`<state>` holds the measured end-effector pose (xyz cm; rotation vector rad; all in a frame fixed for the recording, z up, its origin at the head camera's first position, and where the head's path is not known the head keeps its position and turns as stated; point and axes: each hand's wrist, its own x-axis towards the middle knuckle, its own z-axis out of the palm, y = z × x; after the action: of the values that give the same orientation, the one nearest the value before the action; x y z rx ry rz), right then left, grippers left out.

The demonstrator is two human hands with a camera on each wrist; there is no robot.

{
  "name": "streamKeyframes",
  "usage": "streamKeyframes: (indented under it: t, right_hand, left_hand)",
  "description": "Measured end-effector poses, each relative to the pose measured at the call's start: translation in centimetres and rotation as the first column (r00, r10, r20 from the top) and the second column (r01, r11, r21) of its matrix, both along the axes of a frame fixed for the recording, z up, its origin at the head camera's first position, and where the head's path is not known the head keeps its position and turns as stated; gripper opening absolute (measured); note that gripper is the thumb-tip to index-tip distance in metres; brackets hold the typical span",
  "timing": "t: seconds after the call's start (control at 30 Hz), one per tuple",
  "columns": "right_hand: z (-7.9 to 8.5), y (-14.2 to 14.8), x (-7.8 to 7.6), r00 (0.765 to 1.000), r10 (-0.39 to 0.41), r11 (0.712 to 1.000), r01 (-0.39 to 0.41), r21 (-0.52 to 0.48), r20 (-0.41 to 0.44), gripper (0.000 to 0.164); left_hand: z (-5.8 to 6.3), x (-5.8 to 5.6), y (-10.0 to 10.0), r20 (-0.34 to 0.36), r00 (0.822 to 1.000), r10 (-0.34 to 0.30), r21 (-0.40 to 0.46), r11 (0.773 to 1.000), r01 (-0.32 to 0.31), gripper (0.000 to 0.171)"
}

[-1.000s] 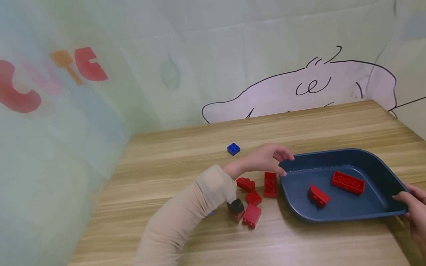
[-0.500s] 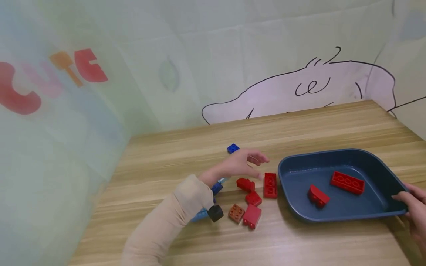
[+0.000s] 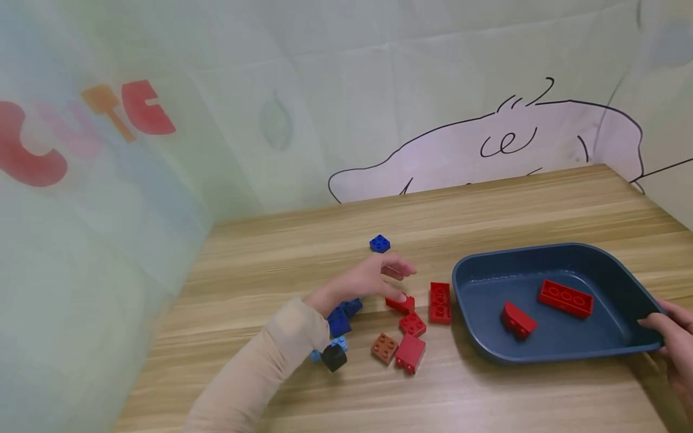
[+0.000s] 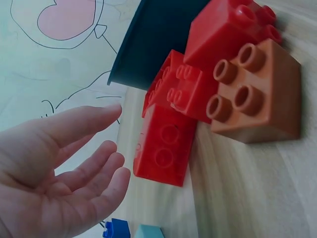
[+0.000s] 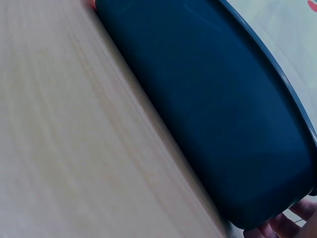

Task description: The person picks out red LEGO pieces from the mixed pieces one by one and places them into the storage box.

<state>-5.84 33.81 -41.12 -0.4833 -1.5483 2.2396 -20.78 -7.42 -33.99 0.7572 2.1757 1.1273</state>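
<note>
My left hand point(image 3: 373, 278) hovers with parted fingers right over a red curved brick point(image 3: 402, 305). In the left wrist view, a gap shows between its fingertips and this red brick. Close by lie a red two-by-two brick point(image 3: 412, 325), a long red brick point(image 3: 440, 303) with its hollow side up, a taller red brick point(image 3: 410, 353) and a brown brick point(image 4: 257, 94). On the right, my right hand point(image 3: 677, 337) grips the near corner of a dark blue tray point(image 3: 568, 337), thumb over the rim and fingers outside. Inside it rest another red curved brick point(image 3: 518, 320) and a long red brick point(image 3: 566, 298).
A blue brick point(image 3: 380, 243) lies farther back on the wooden table point(image 3: 271, 264). Dark blue bricks point(image 3: 339, 323) and light blue bricks point(image 3: 339, 343) sit beside the left sleeve point(image 3: 254, 373), partly hidden. A printed cloth point(image 3: 303, 120) hangs behind the table.
My left hand has moved left from the tray's edge to above the red curved brick. The blue bricks by the sleeve have come into view. The right hand and tray stay put.
</note>
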Motion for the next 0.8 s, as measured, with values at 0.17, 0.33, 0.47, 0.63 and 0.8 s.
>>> streamKeyframes:
  t: [0.17,0.33,0.47,0.63,0.8]
  right_hand:
    - [0.3,-0.2,0.1,1.0,-0.002,1.0,0.002,0.026,0.005,0.057]
    - [0.6,-0.5,0.2,1.0,-0.012,1.0,0.012,0.019,0.014,0.057]
    - [0.7,-0.6,0.2,1.0,-0.015,1.0,0.015,0.015,0.017,0.057]
    - [0.6,-0.5,0.3,1.0,0.001,1.0,-0.001,-0.001,-0.002,0.058]
    - [0.7,-0.6,0.3,1.0,0.011,1.0,-0.011,-0.015,-0.011,0.057]
  left_hand:
    - [-0.3,0.1,-0.4,0.004,1.0,0.011,-0.012,1.0,-0.011,0.048]
    - [-0.6,0.2,-0.5,0.0,1.0,0.008,-0.017,1.0,-0.008,0.049]
    - [-0.9,0.2,-0.6,-0.003,1.0,0.002,-0.01,1.0,-0.002,0.049]
    - [-1.3,0.4,-0.7,-0.013,1.0,0.008,-0.037,0.999,-0.009,0.048]
    - [-1.7,0.5,-0.9,0.001,1.0,0.02,-0.052,0.998,-0.02,0.047]
